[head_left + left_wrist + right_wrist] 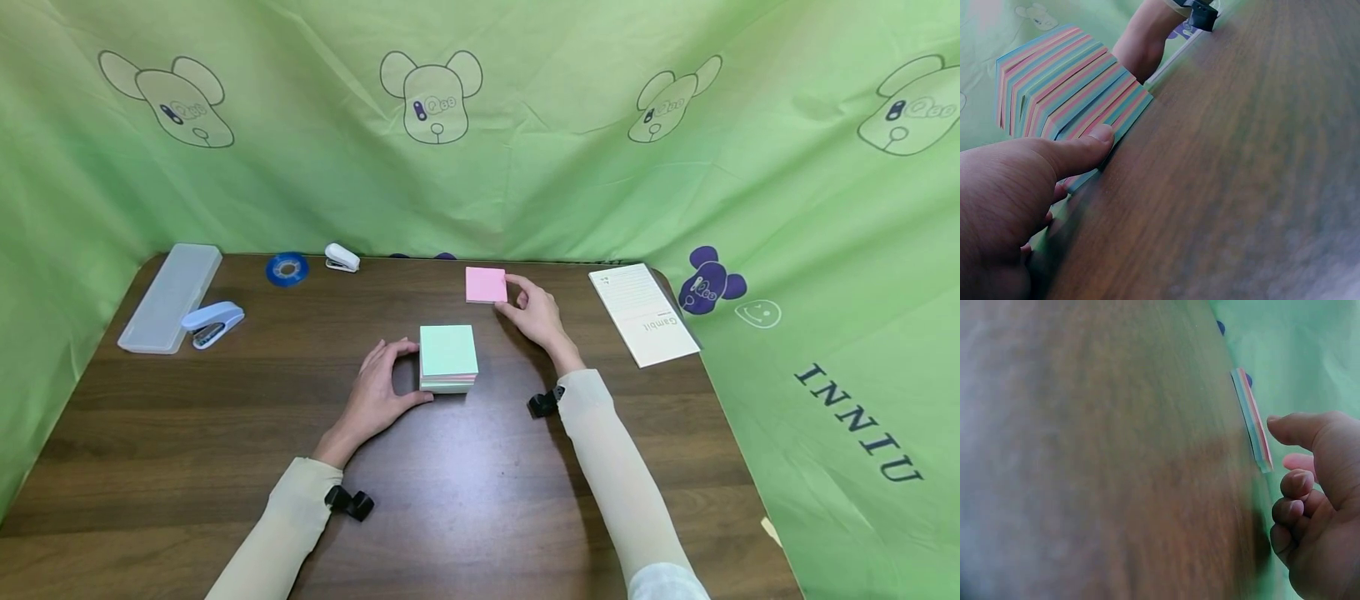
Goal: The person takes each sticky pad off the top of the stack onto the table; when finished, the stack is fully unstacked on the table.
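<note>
Tall stack (447, 352): square, mint-green top; slightly uneven sides banded pink, blue, yellow; mid-way across the table (450, 517).
Left hand (377, 393): thumb and fingers gripping its left side.
Pink pad (485, 285): thinner, pink over blue-green; near far edge.
Right hand (536, 315): loose, thumb just beside pad.

From where I stand, the near middle of the bench (465, 492) lies open between the two forearms. The left hand (375, 392) and the stack of notes (448, 350) block the centre. Left of that hand there's wide passage as far as the blue stapler (213, 325) and the long case (171, 300). A narrow gap runs between stack and pink pad (485, 285); the right hand (536, 315) bars its right end. Between that hand and the notepad (645, 315) a strip is free. The curtain (555, 183) walls the far edge.
</note>
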